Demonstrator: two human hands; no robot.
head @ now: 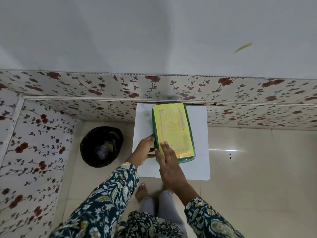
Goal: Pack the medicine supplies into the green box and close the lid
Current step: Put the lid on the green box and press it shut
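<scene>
The green box lies on a small white table against the wall, its lid down. The lid shows a yellow printed label on top. My left hand grips the box's left side near its front corner. My right hand lies flat, fingers spread, on the front left part of the lid. No medicine supplies are visible outside the box.
A black bin lined with a bag and holding some rubbish stands on the floor left of the table. Floral-patterned panels run along the wall behind and to the left. My bare foot is on the tiled floor below the table.
</scene>
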